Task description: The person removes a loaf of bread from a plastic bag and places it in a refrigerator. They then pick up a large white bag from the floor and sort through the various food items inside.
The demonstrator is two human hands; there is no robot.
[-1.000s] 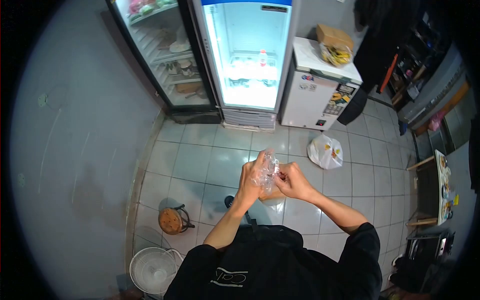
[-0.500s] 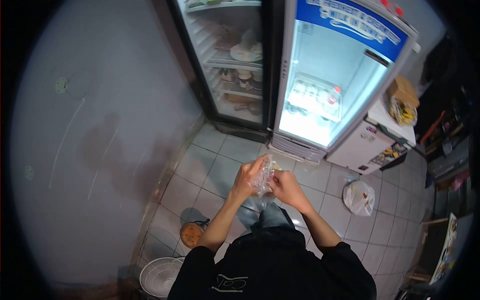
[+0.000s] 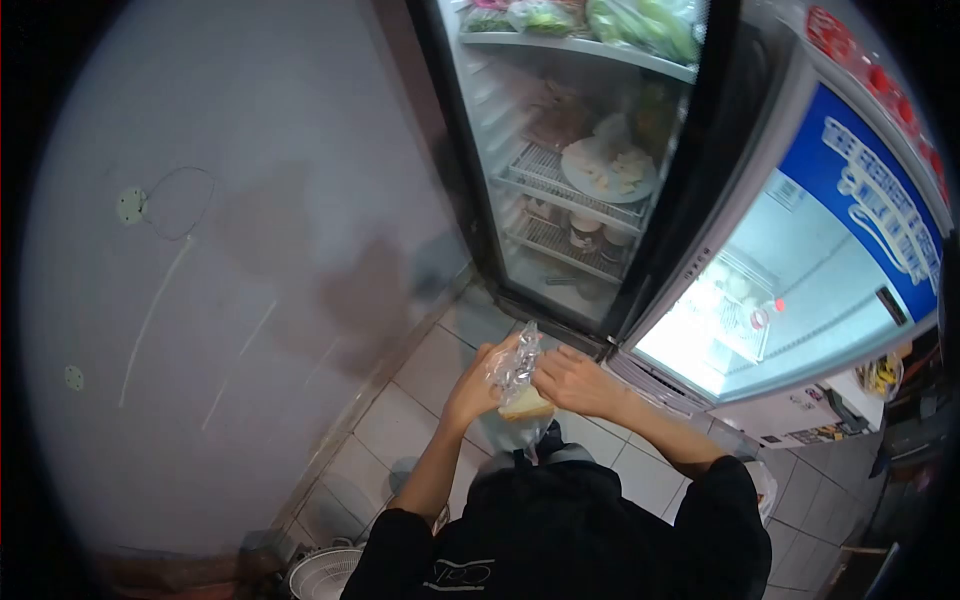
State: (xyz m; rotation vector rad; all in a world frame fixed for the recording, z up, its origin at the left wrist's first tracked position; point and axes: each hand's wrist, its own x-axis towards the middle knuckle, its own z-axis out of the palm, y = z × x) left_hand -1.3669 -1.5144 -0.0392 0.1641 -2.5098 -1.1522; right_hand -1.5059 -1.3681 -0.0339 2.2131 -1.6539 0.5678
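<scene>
A clear plastic bag (image 3: 519, 366) is gathered between my two hands. Inside its lower part hangs a pale, bread-like piece with a brown edge (image 3: 527, 404). My left hand (image 3: 477, 383) is closed on the bag's left side. From the right, my right hand (image 3: 572, 380) pinches the bag with bent fingers. Both hands are in front of my body, above the tiled floor and near the foot of the fridge with the dark frame.
The dark-framed fridge (image 3: 487, 235) holds vegetables, a white plate (image 3: 607, 172) and cups. At right stands a lit fridge with a blue header (image 3: 850, 190), a bottle inside. A white freezer (image 3: 800, 415) is beyond it. A grey wall is at left, a white basket (image 3: 325, 574) below.
The view has swung toward the dark-framed fridge, which now appears larger and nearer. The bread-like piece shows more clearly below my hands. Both hands still hold the bag.
</scene>
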